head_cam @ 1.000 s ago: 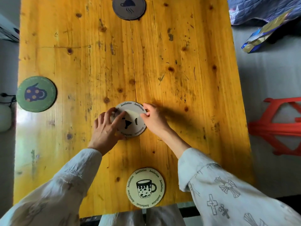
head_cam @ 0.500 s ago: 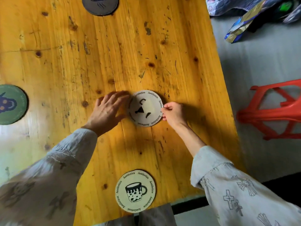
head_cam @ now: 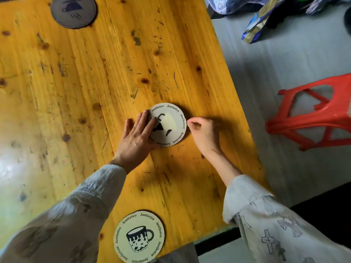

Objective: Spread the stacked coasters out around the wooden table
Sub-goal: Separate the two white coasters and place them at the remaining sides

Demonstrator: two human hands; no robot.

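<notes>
The cream coaster (head_cam: 168, 124) is pressed flat on the table (head_cam: 95, 92) by the open left hand (head_cam: 137, 138); at 3 o'clock, its rim is apparently pinched by the right hand (head_cam: 204, 134) fingers (head_cam: 190, 121).

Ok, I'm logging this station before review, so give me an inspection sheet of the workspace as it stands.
Surface: wooden table, yellow planks with knots and dark scuffs, glare at its left side.
Job's things: middle coaster flat on the table; cup coaster at the near edge; grey coaster at the far end.
Clutter: nothing seen on the table.
Grippers: left hand lies flat, fingers over the middle coaster's left edge; right hand pinches at its right rim.
Cables: nothing seen.
Surroundings: red plastic stool on grey floor to the right; foil bags at the far right.
</notes>
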